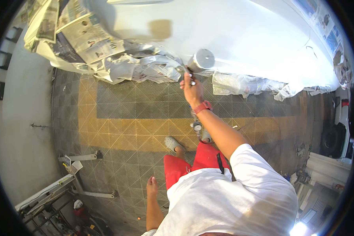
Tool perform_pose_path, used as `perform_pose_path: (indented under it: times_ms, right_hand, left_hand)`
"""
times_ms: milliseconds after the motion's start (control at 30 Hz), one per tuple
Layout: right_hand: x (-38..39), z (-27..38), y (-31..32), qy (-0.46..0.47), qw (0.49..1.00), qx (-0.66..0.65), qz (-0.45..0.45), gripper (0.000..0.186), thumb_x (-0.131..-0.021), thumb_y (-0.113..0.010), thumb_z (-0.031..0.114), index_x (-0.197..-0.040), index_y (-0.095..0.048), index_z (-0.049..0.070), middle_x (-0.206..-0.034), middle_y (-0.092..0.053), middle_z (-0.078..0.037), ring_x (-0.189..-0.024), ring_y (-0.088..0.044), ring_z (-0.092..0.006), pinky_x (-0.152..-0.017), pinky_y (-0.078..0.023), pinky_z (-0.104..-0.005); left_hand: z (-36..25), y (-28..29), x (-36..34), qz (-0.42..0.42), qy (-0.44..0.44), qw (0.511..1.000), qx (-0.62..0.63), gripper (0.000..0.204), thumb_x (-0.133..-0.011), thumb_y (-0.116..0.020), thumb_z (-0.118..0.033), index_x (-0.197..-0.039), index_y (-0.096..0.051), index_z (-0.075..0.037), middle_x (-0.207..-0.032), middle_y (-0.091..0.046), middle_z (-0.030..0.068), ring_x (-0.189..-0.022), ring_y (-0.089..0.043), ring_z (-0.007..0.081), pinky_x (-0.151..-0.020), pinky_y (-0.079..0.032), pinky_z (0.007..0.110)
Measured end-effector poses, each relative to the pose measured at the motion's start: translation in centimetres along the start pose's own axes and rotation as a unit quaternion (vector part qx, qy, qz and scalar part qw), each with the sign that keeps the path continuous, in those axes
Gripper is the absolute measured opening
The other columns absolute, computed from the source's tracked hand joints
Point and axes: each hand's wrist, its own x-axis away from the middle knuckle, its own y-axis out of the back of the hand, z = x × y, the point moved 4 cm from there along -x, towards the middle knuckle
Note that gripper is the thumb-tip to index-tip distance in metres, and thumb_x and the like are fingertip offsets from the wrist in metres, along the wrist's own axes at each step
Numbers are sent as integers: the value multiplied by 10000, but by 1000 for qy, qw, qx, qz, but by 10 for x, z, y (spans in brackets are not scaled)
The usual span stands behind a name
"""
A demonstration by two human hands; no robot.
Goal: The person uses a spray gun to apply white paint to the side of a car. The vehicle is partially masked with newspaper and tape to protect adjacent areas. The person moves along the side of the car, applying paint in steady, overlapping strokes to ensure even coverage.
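My right hand is closed round the handle of a spray gun. A round silver cup sits on top of the gun. A pressure gauge hangs below the hand on the air line. Just beyond the gun is a white car body panel, apart from it as far as I can see. Crumpled masking paper runs along the panel's lower edge. My left hand hangs low by my side, fingers loosely out, with nothing visible in it.
Newspaper sheets cover the car's left end. Ribbed grey and yellow floor tiles lie underfoot. A metal stand with bars is at the lower left, near a pale wall. A dark tyre and boxes stand at right.
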Motion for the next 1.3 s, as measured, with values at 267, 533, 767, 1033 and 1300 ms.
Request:
perform_pose_path:
  times_ms: [267, 533, 767, 1033, 1300]
  right_hand:
    - [-9, 73, -70, -10, 985, -116, 131, 564, -1047, -538, 537, -1300, -650, 46, -764, -702, -61, -641, -666, -122, -544, -513, -267]
    - [-21, 69, 136, -13, 998, -20, -64, 585, -1063, -476, 558, -913, -708, 42, -692, -689, -31, -512, -594, -105, -409, -425, -256]
    - [-13, 47, 371, -27, 976, -16, -214, 679, -1055, -420, 619, -966, -659, -11, -773, -695, -80, -623, -680, -155, -386, -431, -265]
    - [-39, 54, 565, -46, 925, 22, -376, 683, -1042, -415, 647, -1106, -640, 6, -786, -723, -85, -654, -712, -162, -392, -445, -274]
    - [-63, 116, 530, 15, 918, -7, -396, 683, -1037, -413, 645, -1121, -626, 2, -790, -709, -83, -650, -694, -147, -405, -457, -264]
  left_hand:
    - [40, 31, -1, -2, 42, 999, 24, 673, -1044, -562, -502, -1414, -542, 59, -1196, -671, 139, -1084, -653, 240, -976, -513, 375]
    - [14, -6, -12, 26, 3, 999, 26, 747, -1023, -560, -572, -1422, -537, 58, -1275, -659, 172, -1163, -651, 271, -996, -517, 405]
    - [-105, -66, -6, 32, -45, 996, -68, 616, -1072, -498, -475, -1429, -547, 25, -1181, -679, 176, -1106, -656, 294, -954, -516, 425]
    - [-183, -115, -11, 50, -97, 987, -119, 643, -1043, -540, -497, -1411, -552, 31, -1237, -682, 194, -1132, -659, 269, -963, -511, 403]
    - [-115, -103, -64, 71, -139, 979, -129, 603, -1026, -552, -493, -1355, -608, 9, -1222, -703, 240, -1155, -673, 370, -984, -515, 447]
